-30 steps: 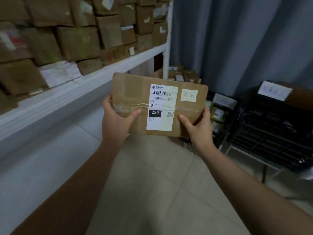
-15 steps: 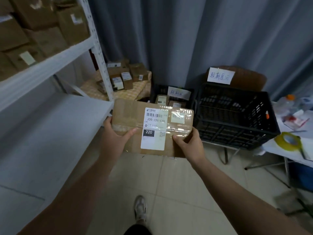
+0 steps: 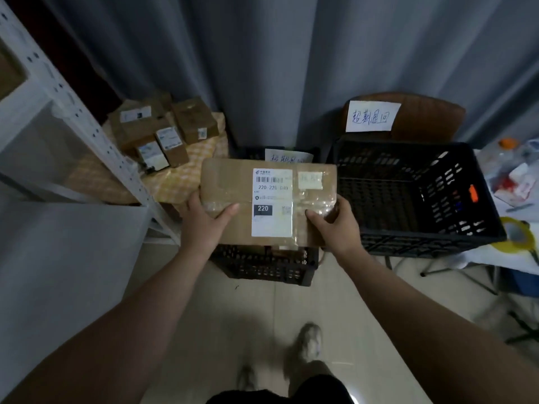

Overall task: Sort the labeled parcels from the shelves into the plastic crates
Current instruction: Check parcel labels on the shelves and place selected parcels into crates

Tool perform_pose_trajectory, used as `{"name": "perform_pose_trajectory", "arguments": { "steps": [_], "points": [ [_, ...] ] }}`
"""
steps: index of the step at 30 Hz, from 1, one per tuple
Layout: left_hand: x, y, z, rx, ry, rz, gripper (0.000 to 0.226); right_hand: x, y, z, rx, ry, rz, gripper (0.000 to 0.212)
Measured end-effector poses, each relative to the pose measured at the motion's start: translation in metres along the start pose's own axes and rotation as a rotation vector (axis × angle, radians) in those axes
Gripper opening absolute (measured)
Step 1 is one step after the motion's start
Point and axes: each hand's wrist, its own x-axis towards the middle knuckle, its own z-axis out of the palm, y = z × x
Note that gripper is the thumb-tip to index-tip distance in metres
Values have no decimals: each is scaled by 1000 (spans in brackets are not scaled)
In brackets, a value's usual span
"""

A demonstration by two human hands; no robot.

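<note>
Standing at the far left is a white shelf post (image 3: 87, 135). Just past it, left of and beyond the left fingers, small boxes (image 3: 194, 119) sit on a checked cloth (image 3: 186, 176). The left hand (image 3: 204, 220) grips the parcel (image 3: 227, 182) at its near left corner, thumb laid flat on the top face along the clear tape. Its other fingers are tucked underneath, out of sight, so I cannot tell whether they are spread. The parcel hangs level in the air between both hands, its label (image 3: 271, 205) facing up and reading 220. Straight below the fingers a small black crate (image 3: 268, 268) sits on the floor, mostly covered by the parcel. The right hand (image 3: 335, 225) clasps the near right corner, thumb pressed on top just beside the label, fingers curled round the edge. Close by to the right of those fingers a bigger black crate (image 3: 408, 243) stands raised. Behind it a handwritten sign (image 3: 372, 116) is fixed to a brown backrest (image 3: 431, 115). Farther right lies a yellow tape roll (image 3: 516, 234).
</note>
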Motion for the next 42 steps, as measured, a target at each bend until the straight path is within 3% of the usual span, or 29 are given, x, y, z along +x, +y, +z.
{"name": "perform_pose_trajectory", "arguments": {
  "steps": [4, 8, 16, 21, 25, 28, 30, 33, 35, 37, 39, 42],
  "points": [
    [81, 28, 38, 71, -19, 60, 65, 90, -26, -13, -60, 47, -74, 71],
    [140, 30, 73, 28, -65, 38, 70, 158, -26, -8, -111, -10, -32, 74],
    [200, -44, 132, 25, -138, -183, 81, 231, 43, 61, -264, -167, 164, 74],
    [214, -105, 168, 41, -290, -317, 88, 241, 105, 94, -331, -192, 332, 78],
    [225, -125, 183, 2, -296, -287, 93, 247, 124, 106, -148, -152, 441, 77],
    [237, -123, 190, 18, -306, -256, 92, 257, 132, 111, -20, -64, 423, 69],
    [247, -119, 193, 46, -293, -211, 89, 262, 136, 116, 105, -47, 432, 76],
    [262, -111, 198, 91, -169, -104, 89, 260, 142, 128, 266, -47, 444, 86],
    [262, -103, 209, 18, -110, -145, 99, 255, 144, 141, 356, 17, 433, 83],
    [252, -97, 224, -189, -183, -312, 105, 249, 142, 156, 458, 98, 497, 85],
    [235, -92, 239, -404, -359, -470, 90, 246, 140, 169, 532, 155, 567, 87],
    [226, -101, 251, -441, -467, -441, 73, 242, 139, 169, 381, 186, 584, 93]
  ]
}}
